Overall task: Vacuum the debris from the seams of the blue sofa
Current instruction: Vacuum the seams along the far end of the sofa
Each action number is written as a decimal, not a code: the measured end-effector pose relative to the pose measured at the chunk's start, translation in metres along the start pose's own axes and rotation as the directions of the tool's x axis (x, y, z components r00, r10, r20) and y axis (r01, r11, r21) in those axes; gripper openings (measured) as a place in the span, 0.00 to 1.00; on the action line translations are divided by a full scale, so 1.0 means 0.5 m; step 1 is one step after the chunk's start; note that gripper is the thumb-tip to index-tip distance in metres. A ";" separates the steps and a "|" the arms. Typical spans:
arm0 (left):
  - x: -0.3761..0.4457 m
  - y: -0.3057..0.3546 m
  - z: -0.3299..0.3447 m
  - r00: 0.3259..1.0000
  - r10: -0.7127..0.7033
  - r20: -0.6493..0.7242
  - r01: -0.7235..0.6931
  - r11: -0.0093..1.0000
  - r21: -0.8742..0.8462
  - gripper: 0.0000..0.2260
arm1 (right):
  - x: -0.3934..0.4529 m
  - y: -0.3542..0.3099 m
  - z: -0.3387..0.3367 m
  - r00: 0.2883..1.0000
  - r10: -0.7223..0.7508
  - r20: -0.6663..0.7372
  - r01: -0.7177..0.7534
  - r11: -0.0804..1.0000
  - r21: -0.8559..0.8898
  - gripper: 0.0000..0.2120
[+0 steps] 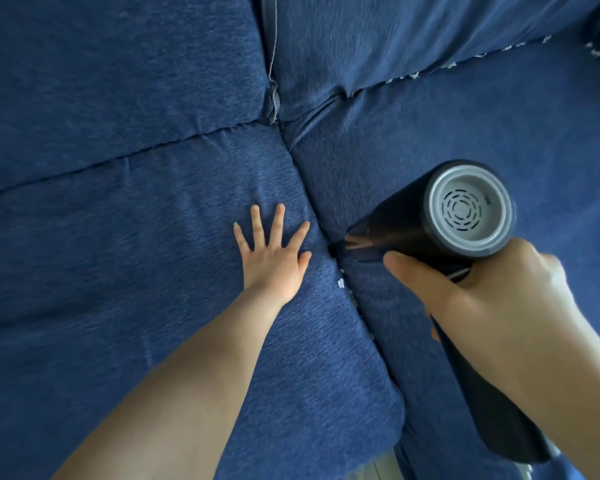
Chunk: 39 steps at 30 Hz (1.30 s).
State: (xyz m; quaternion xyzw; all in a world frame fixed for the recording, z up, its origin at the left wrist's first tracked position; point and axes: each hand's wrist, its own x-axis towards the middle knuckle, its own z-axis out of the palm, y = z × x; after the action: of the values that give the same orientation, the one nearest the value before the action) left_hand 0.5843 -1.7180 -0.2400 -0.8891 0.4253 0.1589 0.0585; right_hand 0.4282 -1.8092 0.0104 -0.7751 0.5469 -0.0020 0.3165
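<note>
Two hands are in view over the blue sofa (118,237). My left hand (274,254) lies flat on the left seat cushion (153,306), fingers straight and spread, palm pressing the fabric just beside the seam (312,202) between the two seat cushions. It holds nothing.

My right hand (492,306) is wrapped around the handle of the vacuum (430,216), thumb forward along the body. The vacuum is black, with a grey round end cap (470,211) that faces up toward me and has small curved slots in circles. Its nozzle (354,244) points to the left and down, and its tip is in the seam, close to my left thumb. The nozzle looks a little blurred.

Some debris, small white scraps (341,283), lies in the same seam just below the nozzle tip, nearer to me. More white scraps (465,60) lie along the seam at the upper right, where the right seat cushion (465,133) meets the back cushion (395,39). At the bottom edge a small piece of floor (388,469) shows below the cushions.
</note>
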 end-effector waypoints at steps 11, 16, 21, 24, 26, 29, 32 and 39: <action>-0.002 -0.002 -0.017 0.992 0.035 0.120 -0.041 0.998 0.045 0.36 | -0.022 0.010 -0.016 0.998 -0.069 0.000 0.069 0.997 0.014 0.29; -0.004 -0.002 -0.019 0.991 0.056 0.119 -0.058 0.998 0.021 0.30 | -0.019 0.012 -0.002 0.999 -0.023 0.030 0.025 0.998 -0.049 0.25; -0.018 -0.004 -0.019 0.991 0.081 0.105 -0.083 0.996 0.020 0.26 | -0.016 0.028 0.019 0.997 -0.011 0.076 0.015 0.998 -0.055 0.27; -0.031 0.001 -0.014 0.993 0.080 0.089 -0.084 0.996 0.033 0.25 | -0.020 0.033 0.002 0.999 -0.001 0.043 0.001 1.000 -0.013 0.26; -0.039 0.008 -0.011 0.994 0.072 0.085 -0.076 0.996 0.037 0.26 | -0.025 0.036 -0.007 0.999 0.007 0.041 -0.007 1.000 0.002 0.27; -0.053 0.015 -0.005 0.995 0.061 0.083 -0.065 0.997 0.039 0.30 | -0.028 0.041 -0.003 0.997 0.005 0.077 -0.004 1.000 -0.012 0.27; -0.063 0.014 -0.002 0.994 0.068 0.084 -0.072 0.996 0.047 0.35 | -0.028 0.044 -0.001 0.995 0.013 0.099 -0.010 0.999 -0.032 0.27; -0.065 0.011 0.004 0.995 0.078 0.066 -0.081 0.996 0.033 0.30 | -0.039 0.056 -0.019 0.997 0.015 0.073 -0.018 0.999 0.040 0.27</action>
State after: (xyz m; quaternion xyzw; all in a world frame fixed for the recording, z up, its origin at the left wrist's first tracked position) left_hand 0.5605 -1.6970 -0.2312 -0.8646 0.4609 0.1825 0.0817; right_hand 0.3935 -1.8030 0.0107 -0.7636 0.5413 0.0176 0.3516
